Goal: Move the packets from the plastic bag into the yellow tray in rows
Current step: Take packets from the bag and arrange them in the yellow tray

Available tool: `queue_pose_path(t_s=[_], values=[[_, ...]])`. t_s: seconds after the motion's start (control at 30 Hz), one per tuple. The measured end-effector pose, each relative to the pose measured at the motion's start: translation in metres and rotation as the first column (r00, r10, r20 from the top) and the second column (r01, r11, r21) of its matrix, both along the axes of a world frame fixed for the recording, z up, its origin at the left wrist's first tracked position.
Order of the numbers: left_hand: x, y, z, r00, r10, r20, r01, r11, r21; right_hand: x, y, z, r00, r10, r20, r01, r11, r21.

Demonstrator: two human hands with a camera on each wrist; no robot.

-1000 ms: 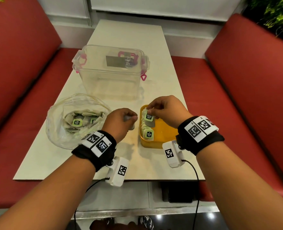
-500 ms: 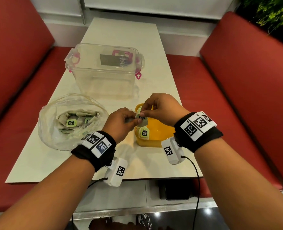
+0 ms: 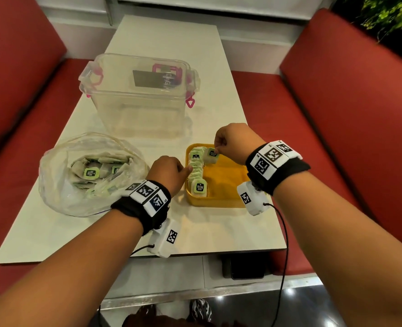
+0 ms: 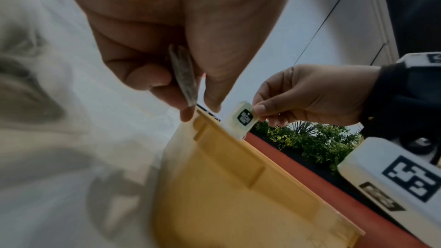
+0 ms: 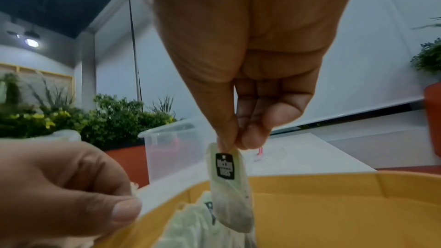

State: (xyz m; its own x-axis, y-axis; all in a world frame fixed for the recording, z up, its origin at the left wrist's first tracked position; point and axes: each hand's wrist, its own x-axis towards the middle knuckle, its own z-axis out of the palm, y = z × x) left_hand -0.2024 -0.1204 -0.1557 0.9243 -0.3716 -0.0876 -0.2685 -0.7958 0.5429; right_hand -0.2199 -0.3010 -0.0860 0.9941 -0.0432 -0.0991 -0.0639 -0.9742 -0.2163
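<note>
My right hand (image 3: 236,142) pinches a small pale tea packet with a green and black label (image 3: 211,155) by its top edge, between thumb and forefinger, and the packet hangs over the far end of the yellow plastic tray (image 3: 221,201), beside the row of packets (image 3: 196,173) that stands along the tray's left wall. My left hand (image 3: 169,173) is at the left rim of the tray; the left wrist view shows its fingers pinching a thin second packet (image 4: 185,76) edge-on. I judge these packets to be very light, soft and flat, so they bend easily and can tip over in the row; the best place to hold is the upper edge near the label, with a gentle pinch only. The right part of the tray shows bare yellow floor. The crumpled clear plastic bag (image 3: 60,192) on the left of the white table (image 3: 209,234) holds many more packets in a loose heap. Behind stands a big clear plastic box with pink latches (image 3: 143,100); I cannot tell what is inside.
</note>
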Motion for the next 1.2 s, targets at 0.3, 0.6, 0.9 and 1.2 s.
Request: queue_pose_path(t_s=[0.3, 0.6, 0.9, 1.2], values=[[-0.007, 0.000, -0.008, 0.998, 0.063, -0.020, -0.063, 0.997, -0.044, 0.025, -0.001, -0.018, 0.986, 0.019, -0.165, -0.054, 0.976, -0.212], [-0.008, 0.004, -0.008, 0.999, 0.044, -0.029, -0.046, 0.997, -0.066, 0.038, 0.001, -0.022, 0.985, -0.026, -0.171, -0.013, 0.975, -0.224], [-0.009, 0.006, -0.004, 0.997, 0.074, -0.029, -0.077, 0.990, -0.120, 0.033, 0.000, -0.019, 0.992, -0.026, -0.126, 0.005, 0.986, -0.165], [-0.008, 0.010, 0.014, 1.000, -0.015, -0.026, 0.003, 0.910, -0.414, 0.020, 0.010, -0.007, 0.999, 0.009, 0.035, -0.015, 0.989, 0.147]])
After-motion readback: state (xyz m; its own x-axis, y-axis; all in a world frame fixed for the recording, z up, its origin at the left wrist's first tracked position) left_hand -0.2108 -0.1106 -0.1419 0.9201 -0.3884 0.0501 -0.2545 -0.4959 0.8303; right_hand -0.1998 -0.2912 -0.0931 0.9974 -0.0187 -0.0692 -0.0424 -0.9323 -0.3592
